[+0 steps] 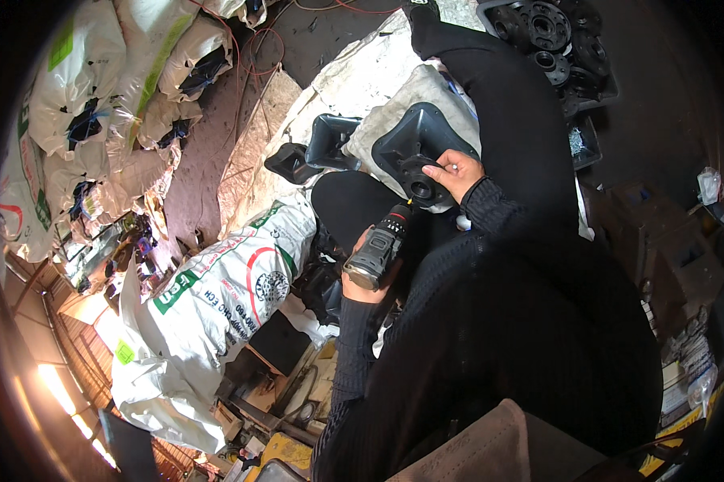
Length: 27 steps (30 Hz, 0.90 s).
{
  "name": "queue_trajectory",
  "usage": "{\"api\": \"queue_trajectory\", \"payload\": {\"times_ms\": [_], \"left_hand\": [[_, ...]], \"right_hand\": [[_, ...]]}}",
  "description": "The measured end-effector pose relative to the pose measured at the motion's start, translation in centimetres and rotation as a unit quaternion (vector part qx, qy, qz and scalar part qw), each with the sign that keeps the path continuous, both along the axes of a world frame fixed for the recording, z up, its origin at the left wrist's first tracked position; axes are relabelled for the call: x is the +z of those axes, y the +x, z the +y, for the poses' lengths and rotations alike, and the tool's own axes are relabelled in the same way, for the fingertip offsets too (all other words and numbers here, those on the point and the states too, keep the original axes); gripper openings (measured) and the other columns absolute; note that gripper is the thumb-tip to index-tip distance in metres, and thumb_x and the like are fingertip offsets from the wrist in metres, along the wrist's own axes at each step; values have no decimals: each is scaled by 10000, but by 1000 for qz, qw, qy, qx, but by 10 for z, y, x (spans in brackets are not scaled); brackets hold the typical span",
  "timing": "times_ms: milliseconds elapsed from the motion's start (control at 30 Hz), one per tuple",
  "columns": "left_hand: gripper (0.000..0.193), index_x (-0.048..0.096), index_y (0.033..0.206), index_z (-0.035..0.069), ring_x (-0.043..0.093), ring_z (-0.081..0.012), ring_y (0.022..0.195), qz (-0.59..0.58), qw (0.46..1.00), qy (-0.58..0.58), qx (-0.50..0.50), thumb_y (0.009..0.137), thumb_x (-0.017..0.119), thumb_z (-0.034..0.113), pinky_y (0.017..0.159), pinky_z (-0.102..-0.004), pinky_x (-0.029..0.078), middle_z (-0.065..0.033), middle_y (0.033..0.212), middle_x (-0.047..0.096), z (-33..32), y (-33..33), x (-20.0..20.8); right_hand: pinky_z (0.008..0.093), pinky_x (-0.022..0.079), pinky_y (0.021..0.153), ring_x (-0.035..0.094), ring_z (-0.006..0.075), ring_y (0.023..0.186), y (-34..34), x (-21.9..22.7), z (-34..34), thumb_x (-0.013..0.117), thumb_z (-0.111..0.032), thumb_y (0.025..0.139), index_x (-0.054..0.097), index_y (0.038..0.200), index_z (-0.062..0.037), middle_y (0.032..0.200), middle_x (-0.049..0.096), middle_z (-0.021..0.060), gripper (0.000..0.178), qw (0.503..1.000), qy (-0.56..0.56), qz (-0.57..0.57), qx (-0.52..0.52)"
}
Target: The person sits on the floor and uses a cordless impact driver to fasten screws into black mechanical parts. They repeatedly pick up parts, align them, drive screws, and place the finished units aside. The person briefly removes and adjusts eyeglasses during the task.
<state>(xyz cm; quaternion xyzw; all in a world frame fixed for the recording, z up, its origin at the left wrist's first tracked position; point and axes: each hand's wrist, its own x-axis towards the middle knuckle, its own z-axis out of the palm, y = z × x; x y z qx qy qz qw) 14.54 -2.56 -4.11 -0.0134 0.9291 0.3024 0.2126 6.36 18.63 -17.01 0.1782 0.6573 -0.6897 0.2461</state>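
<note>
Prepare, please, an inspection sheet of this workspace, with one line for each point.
Surface: pale sheet, stained, spread over dark floor.
Job's things: drill, its tip close to the round part at the neck of a black horn; contact unclear.
Clutter: two more horns to the left; a bin of black parts at upper right.
Hands: left hand holds the drill; right hand grips the round part.
Cables: red cord looped on the floor; none seen on the drill.
Surroundings: white sacks at left; a printed sack nearer.
</note>
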Motion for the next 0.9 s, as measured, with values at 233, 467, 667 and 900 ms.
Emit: {"api": "queue_trajectory", "payload": {"times_ms": [233, 467, 667, 900], "left_hand": [[616, 497, 1221, 51, 584, -271, 1050, 15, 998, -50, -39, 680, 752, 199, 903, -345, 458, -132, 1182, 574, 8, -4, 6], [617, 497, 1224, 64, 589, -273, 1041, 5, 996, -80, -44, 683, 749, 216, 885, -349, 468, -131, 1183, 574, 8, -4, 6], [663, 444, 1280, 62, 616, -267, 997, 17, 997, -57, -53, 704, 735, 217, 850, -335, 491, -129, 1188, 568, 7, -7, 5], [538, 469, 1251, 111, 618, -288, 953, -32, 991, -80, -106, 752, 643, 209, 802, -340, 500, -114, 1181, 560, 29, -37, 33]], "right_hand": [[242, 426, 568, 503, 60, 610, -2, -4, -1, 728, -225, 777, 575, 744, -29, 664, 576, 18, 250, 999, -30, 22, -19], [208, 331, 509, 385, 24, 544, -5, 0, -1, 725, -224, 789, 577, 735, -51, 591, 483, -55, 234, 998, -54, 2, -24], [281, 443, 632, 546, 113, 679, -8, 0, 2, 744, -257, 756, 592, 757, -26, 734, 596, 56, 276, 1000, 9, -20, 21], [301, 418, 626, 517, 177, 660, -35, -27, -18, 740, -281, 741, 605, 777, -26, 735, 553, 69, 291, 978, 157, 138, -8]]}}
